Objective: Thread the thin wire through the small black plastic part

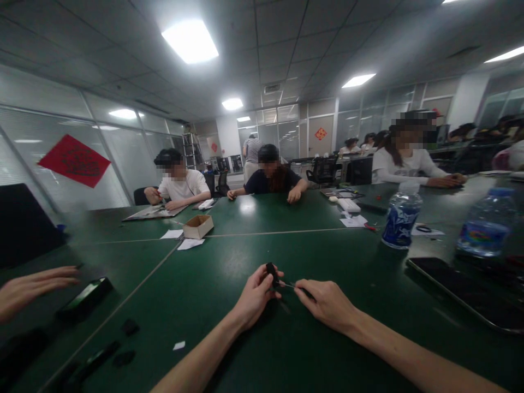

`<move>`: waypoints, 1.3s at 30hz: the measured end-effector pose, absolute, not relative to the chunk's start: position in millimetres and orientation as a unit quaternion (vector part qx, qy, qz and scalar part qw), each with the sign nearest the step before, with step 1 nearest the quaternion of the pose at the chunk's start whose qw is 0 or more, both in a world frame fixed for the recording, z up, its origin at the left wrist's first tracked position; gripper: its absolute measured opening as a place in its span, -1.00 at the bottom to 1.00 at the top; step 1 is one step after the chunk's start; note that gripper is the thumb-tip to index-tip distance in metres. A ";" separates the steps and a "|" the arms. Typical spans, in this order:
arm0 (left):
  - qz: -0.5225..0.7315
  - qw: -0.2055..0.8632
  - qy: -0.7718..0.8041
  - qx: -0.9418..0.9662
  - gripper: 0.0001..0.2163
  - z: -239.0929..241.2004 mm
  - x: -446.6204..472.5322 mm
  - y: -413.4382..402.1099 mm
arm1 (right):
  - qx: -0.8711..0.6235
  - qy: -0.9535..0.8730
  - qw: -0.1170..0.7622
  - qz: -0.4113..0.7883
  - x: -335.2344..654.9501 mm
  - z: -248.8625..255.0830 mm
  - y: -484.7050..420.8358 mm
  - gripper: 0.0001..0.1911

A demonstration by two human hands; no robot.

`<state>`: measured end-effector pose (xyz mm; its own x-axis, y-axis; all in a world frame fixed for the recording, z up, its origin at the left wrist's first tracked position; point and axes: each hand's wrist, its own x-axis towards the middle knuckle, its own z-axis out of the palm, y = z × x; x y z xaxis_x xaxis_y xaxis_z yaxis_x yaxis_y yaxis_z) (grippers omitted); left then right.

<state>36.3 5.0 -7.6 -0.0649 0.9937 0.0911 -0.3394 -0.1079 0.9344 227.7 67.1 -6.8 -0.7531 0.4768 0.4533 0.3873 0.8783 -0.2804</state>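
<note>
Just above the green table, my left hand is closed around a small black part, pinched between thumb and fingers. From the right side, my right hand grips a thin metal tool whose handle is hidden in the fingers. The tool's narrow shaft points left and reaches the black part; whether its tip is inside or only touching, I cannot tell. A small white scrap lies on the table left of my left forearm.
Several small black pieces lie at the lower left, near a black tray and another person's hand. An open cardboard box stands farther back. Two bottles and a phone are at right. People sit across the table.
</note>
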 end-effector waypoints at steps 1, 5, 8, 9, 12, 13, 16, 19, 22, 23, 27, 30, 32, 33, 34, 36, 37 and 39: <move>0.605 0.537 0.399 0.431 -0.72 -6.6 37.3 4.3 | -0.236 -0.926 0.280 0.095 227.9 -7.2 68.2 -0.64; 0.519 0.521 0.425 0.528 -0.75 -1.7 42.9 0.3 | -0.306 -0.864 0.372 0.145 228.9 -7.2 73.3 -0.60; 0.540 0.534 0.415 0.501 -0.77 -2.0 43.2 0.0 | -0.287 -0.875 0.361 0.149 229.0 -5.9 72.8 -0.61; 0.554 0.544 0.412 0.476 -0.78 -3.1 42.3 0.6 | -0.269 -0.887 0.347 0.146 228.9 -5.4 71.7 -0.62; 0.570 0.578 0.399 0.427 -0.77 -7.2 38.8 3.0 | -0.238 -0.909 0.312 0.139 228.4 -3.8 67.7 -0.63; 0.572 0.583 0.394 0.421 -0.76 -8.3 38.0 3.6 | -0.239 -0.912 0.305 0.137 228.3 -3.4 66.8 -0.63; 0.582 0.585 0.389 0.410 -0.76 -10.1 37.1 4.2 | -0.244 -0.917 0.285 0.134 228.5 -2.8 65.6 -0.65; 0.585 0.582 0.393 0.405 -0.75 -10.5 37.3 3.9 | -0.253 -0.918 0.271 0.140 228.7 -3.1 66.1 -0.66; 0.583 0.579 0.400 0.407 -0.73 -9.6 37.8 3.4 | -0.268 -0.916 0.265 0.141 228.3 -3.7 67.3 -0.66; 0.581 0.577 0.403 0.409 -0.72 -8.9 38.2 3.0 | -0.272 -0.915 0.264 0.141 228.1 -3.8 67.6 -0.66; 0.562 0.573 0.415 0.428 -0.72 -3.8 41.2 0.7 | -0.281 -0.912 0.272 0.123 226.9 -2.9 66.1 -0.69; 0.560 0.564 0.435 0.423 -0.74 -0.9 42.3 0.6 | -0.283 -0.912 0.277 0.107 225.5 -2.3 65.1 -0.74; 0.558 0.567 0.440 0.416 -0.73 -0.2 41.9 1.8 | -0.283 -0.914 0.276 0.095 224.5 -1.8 65.5 -0.75; 0.558 0.567 0.441 0.415 -0.73 0.2 41.7 2.3 | -0.285 -0.914 0.274 0.091 224.1 -1.5 65.8 -0.75; 0.558 0.567 0.443 0.414 -0.73 0.6 41.6 2.6 | -0.286 -0.914 0.273 0.088 223.8 -1.1 65.9 -0.75; 0.558 0.566 0.445 0.412 -0.71 2.1 42.0 2.2 | -0.289 -0.914 0.271 0.086 223.5 0.0 65.7 -0.75; 0.559 0.566 0.446 0.410 -0.71 3.0 42.4 1.6 | -0.290 -0.914 0.271 0.086 223.6 0.4 65.5 -0.75; 0.559 0.567 0.448 0.407 -0.70 4.5 43.3 0.5 | -0.289 -0.914 0.273 0.086 224.0 1.0 65.2 -0.75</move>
<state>43.3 0.5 4.5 -0.0260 0.9983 -0.0516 -0.2688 0.0428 0.9623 224.0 65.2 1.0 -0.6847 0.5746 0.4483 0.4803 0.8184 -0.3154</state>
